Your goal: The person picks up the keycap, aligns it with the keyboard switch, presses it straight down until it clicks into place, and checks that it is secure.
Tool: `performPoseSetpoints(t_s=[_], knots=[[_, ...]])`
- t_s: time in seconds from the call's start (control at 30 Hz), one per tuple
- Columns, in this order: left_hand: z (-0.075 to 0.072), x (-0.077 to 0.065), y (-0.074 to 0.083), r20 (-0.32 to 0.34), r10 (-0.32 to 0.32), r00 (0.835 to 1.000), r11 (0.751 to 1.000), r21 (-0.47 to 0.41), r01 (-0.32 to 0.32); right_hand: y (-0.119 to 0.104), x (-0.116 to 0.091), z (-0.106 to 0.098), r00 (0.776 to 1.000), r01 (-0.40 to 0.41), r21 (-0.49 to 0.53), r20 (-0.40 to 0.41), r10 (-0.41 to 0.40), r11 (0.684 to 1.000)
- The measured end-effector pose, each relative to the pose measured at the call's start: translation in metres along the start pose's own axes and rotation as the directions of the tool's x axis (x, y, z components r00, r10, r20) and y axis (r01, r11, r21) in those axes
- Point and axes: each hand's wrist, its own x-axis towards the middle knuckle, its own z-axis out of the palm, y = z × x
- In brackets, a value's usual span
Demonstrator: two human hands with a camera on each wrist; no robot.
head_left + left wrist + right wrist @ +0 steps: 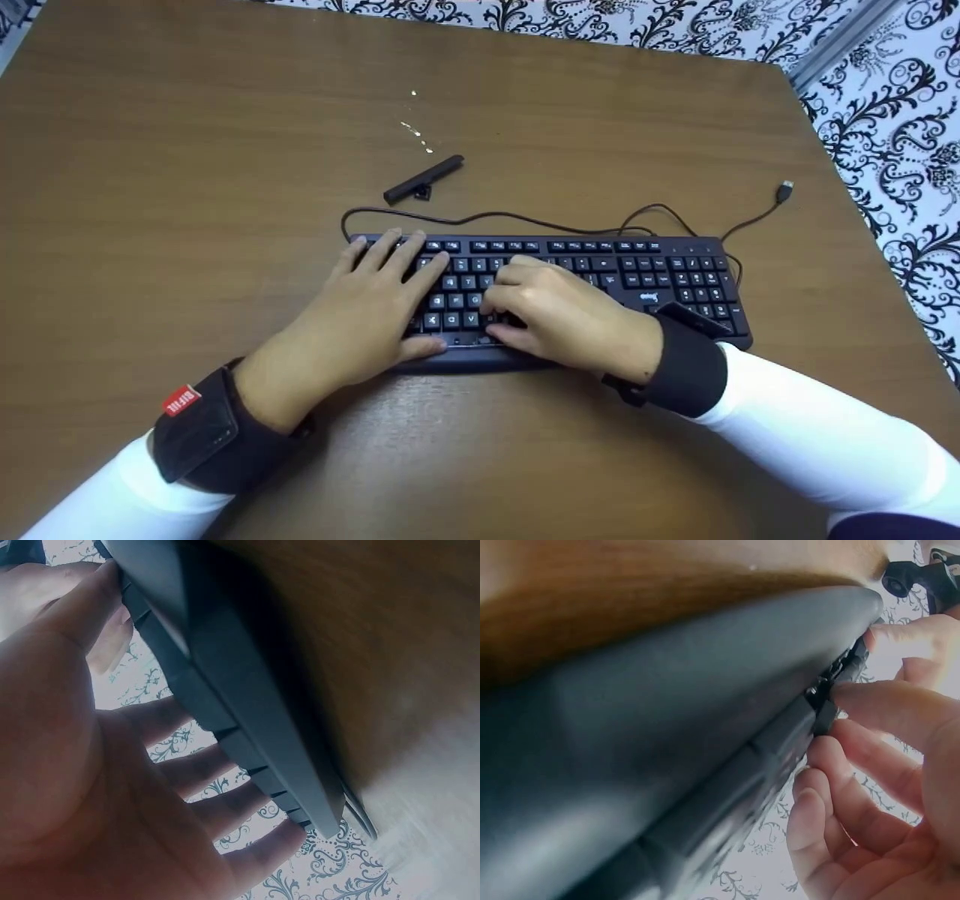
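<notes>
A black keyboard (pixel 637 281) lies on the table. My left hand (pixel 360 322) rests on its left side with fingers spread over the keys and the thumb at the front edge. Towards the middle of the bottom row, my right hand (pixel 555 315) has its fingers curled and its thumb and index finger pinching a keycap (pixel 825 716). Just left of that thumb, the space bar's place shows a bare strip (pixel 469 340) without its long key. Behind the keyboard lie a long black bar (pixel 424 178), shaped like a space bar, and a small black keycap (pixel 422 193).
The keyboard's cable (pixel 510 215) loops behind it, and its USB plug (pixel 784 192) lies at the right. Small bright specks (pixel 416 133) dot the brown table (pixel 187 150) beyond the bar. Patterned black-and-white wallpaper borders the table's far and right edges.
</notes>
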Motion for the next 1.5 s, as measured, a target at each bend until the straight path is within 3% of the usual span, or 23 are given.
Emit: performPoseSetpoints(t_s=[0.43, 0.7, 0.87, 1.03, 1.27, 1.5], knots=[[-0.002, 0.0, 0.001, 0.02, -0.006, 1.0, 1.0, -0.008, 0.006, -0.008, 0.008, -0.003, 0.996, -0.036, -0.054, 0.076, 0.04, 0.998], [-0.002, -0.001, 0.0, 0.018, -0.006, 1.0, 1.0, -0.005, 0.006, -0.013, 0.009, 0.002, 0.998, -0.018, -0.103, 0.059, 0.025, 0.995], [-0.001, 0.0, 0.0, 0.02, -0.009, 1.0, 1.0, -0.002, 0.009, -0.012, 0.011, -0.001, 0.996, -0.033, -0.09, 0.085, 0.04, 0.995], [-0.002, 0.001, 0.001, 0.024, -0.008, 1.0, 1.0, -0.006, 0.008, -0.004, 0.016, -0.013, 0.998, -0.042, -0.028, 0.053, 0.043, 0.999], [-0.002, 0.002, 0.0, 0.03, 0.001, 1.0, 1.0, 0.001, -0.001, 0.016, 0.053, -0.029, 0.993, -0.112, -0.039, 0.043, 0.114, 0.993], [-0.001, 0.001, 0.001, 0.007, 0.006, 1.0, 1.0, 0.004, -0.007, 0.039, 0.101, -0.029, 0.975, -0.136, -0.115, 0.161, 0.153, 0.984]])
